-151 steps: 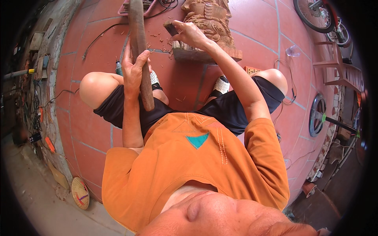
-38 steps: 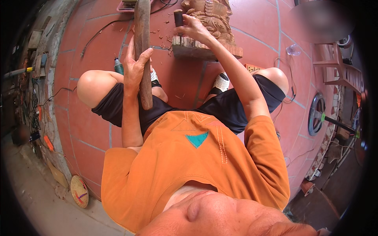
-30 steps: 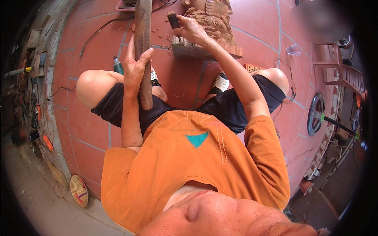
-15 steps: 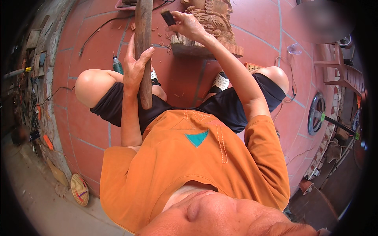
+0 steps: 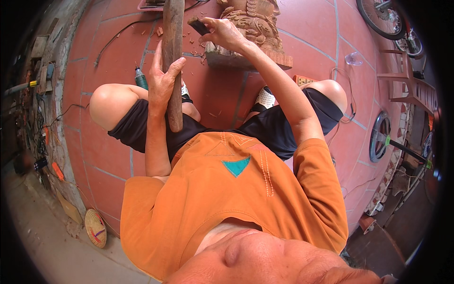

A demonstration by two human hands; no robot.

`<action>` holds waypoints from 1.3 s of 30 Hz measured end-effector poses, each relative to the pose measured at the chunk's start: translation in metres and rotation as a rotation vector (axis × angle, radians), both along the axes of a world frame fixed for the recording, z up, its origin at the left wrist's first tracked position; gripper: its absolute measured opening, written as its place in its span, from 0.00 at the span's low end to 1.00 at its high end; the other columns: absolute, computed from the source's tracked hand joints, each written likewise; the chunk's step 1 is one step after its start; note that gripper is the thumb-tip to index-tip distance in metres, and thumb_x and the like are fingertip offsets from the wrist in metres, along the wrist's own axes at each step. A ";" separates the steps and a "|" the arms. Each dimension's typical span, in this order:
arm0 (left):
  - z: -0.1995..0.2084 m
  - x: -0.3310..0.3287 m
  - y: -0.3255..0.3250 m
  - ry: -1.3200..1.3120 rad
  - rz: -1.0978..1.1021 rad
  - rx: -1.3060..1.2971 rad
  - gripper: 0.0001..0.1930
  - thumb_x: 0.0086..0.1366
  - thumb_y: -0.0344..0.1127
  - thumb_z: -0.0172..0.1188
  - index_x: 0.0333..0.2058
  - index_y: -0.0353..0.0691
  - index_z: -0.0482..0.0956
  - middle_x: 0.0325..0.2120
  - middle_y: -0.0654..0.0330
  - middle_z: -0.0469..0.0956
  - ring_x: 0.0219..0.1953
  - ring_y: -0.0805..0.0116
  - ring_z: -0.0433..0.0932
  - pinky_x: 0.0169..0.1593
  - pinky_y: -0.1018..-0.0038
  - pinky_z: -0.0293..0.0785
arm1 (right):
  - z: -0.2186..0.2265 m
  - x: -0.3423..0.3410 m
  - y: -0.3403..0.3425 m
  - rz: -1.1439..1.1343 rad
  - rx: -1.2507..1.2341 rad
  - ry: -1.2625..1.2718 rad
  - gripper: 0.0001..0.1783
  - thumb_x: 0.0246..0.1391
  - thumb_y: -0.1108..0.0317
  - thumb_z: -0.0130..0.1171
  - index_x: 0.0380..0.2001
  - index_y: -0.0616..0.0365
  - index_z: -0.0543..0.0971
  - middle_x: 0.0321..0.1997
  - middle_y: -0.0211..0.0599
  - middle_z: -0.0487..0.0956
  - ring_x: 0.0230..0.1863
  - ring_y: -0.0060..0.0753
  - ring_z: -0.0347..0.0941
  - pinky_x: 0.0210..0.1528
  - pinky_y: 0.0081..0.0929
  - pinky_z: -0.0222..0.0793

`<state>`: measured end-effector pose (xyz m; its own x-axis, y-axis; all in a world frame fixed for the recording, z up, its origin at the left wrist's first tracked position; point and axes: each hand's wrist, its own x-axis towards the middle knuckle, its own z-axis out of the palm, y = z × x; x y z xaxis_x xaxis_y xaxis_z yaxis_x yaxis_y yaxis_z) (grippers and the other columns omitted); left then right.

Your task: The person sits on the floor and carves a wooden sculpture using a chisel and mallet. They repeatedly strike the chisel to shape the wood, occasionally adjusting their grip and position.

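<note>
Wooden club, clamped in the left hand. Dark-handled chisel, pinched in the right hand, beside a carved statue.

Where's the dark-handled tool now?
Head view, near the top, slightly left of centre: the dark-handled tool is in the right hand, between the long wooden club and the carved wooden piece.

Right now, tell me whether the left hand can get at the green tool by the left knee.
Probably not: the left hand is holding the wooden club. The upper part of the green tool shows clear beyond the left knee, so a free hand could likely reach it.
</note>
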<state>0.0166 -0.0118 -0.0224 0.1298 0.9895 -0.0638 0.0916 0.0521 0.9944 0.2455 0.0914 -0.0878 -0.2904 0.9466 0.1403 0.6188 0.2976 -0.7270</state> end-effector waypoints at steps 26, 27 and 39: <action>0.014 0.002 -0.001 -0.230 0.091 0.085 0.33 0.71 0.32 0.62 0.71 0.38 0.58 0.27 0.62 0.75 0.21 0.76 0.75 0.25 0.80 0.75 | 0.002 -0.004 -0.004 0.039 0.042 -0.021 0.33 0.48 0.59 0.76 0.57 0.57 0.78 0.46 0.53 0.86 0.49 0.51 0.84 0.52 0.42 0.79; 0.016 0.005 -0.002 -0.230 0.117 0.113 0.31 0.72 0.33 0.61 0.69 0.37 0.60 0.27 0.62 0.75 0.21 0.76 0.75 0.25 0.79 0.75 | 0.002 -0.004 -0.004 0.042 0.038 -0.029 0.34 0.48 0.59 0.76 0.58 0.57 0.78 0.46 0.53 0.86 0.49 0.51 0.84 0.52 0.42 0.79; 0.017 -0.002 -0.001 -0.182 0.081 0.061 0.35 0.69 0.33 0.63 0.71 0.37 0.60 0.27 0.63 0.76 0.21 0.77 0.74 0.24 0.79 0.72 | 0.006 -0.003 -0.006 0.051 0.017 -0.032 0.36 0.49 0.58 0.75 0.59 0.58 0.77 0.47 0.56 0.85 0.50 0.52 0.83 0.53 0.43 0.78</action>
<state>0.0147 -0.0131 -0.0052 0.0531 0.9985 0.0141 -0.0915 -0.0092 0.9958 0.2421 0.0853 -0.0816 -0.3433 0.9278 0.1459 0.6254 0.3417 -0.7015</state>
